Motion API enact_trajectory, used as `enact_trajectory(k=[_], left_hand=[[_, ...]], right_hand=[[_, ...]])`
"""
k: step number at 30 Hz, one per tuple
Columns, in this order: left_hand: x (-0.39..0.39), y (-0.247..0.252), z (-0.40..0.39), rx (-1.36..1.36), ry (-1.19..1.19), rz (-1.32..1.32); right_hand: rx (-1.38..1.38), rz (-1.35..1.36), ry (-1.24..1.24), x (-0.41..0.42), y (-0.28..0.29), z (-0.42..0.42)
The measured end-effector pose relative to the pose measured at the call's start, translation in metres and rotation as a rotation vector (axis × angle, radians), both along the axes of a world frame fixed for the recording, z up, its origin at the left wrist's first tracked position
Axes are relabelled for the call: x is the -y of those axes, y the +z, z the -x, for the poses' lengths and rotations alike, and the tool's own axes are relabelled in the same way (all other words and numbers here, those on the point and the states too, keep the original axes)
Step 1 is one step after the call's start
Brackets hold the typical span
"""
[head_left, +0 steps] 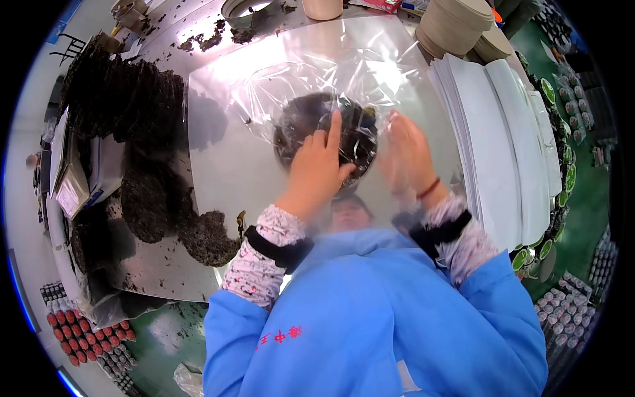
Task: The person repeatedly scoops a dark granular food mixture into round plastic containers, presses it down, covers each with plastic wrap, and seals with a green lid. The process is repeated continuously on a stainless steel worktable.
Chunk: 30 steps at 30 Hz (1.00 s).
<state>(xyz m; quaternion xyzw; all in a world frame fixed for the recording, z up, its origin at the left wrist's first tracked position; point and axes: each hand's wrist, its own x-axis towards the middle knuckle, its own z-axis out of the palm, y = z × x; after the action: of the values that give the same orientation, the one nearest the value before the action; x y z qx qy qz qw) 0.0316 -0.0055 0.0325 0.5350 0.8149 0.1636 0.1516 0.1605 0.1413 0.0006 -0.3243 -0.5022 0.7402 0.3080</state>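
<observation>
A round, dark cake of what looks like dried seaweed (359,149) lies under clear plastic film (317,74) on a shiny pale sheet (233,164). My left hand (317,161) rests on top of the wrapped cake, index finger stretched out and thumb apart, holding nothing. Just right of the cake is my right hand (409,149), blurred, with its fingers extended close to the film's edge. Whether it pinches any film cannot be made out. The film spreads crinkled beyond the cake, towards the far side.
At the left stand a tall stack of dark dried cakes (124,94) and loose ones (211,238). Stacked white sheets (511,149) line the right side, with beige round discs (454,25) behind them. A metal ring (243,12) and a beige cup (322,7) sit at the back.
</observation>
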Motion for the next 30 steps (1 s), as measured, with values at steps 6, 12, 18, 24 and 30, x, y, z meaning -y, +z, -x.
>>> enact_trajectory(k=[6,12,18,24,30], left_hand=[[-0.001,0.010,-0.018,0.152,-0.018,0.215],[0.018,-0.063,-0.021,0.130,-0.141,-0.070],[0.094,-0.014,-0.045,0.016,-0.292,-0.325],[0.079,0.006,0.035,0.907,0.111,-0.554],[0.034,0.005,0.008,0.077,-0.355,-0.545]], right_hand=[[0.287,-0.731,0.329,-0.016,0.048,0.036],[0.320,-1.636,0.355,0.047,0.033,-0.011],[0.495,-1.556,0.566,0.037,0.021,-0.014],[0.495,-1.572,0.552,0.040,0.021,-0.013],[0.363,-1.199,0.494,0.037,0.000,-0.017]])
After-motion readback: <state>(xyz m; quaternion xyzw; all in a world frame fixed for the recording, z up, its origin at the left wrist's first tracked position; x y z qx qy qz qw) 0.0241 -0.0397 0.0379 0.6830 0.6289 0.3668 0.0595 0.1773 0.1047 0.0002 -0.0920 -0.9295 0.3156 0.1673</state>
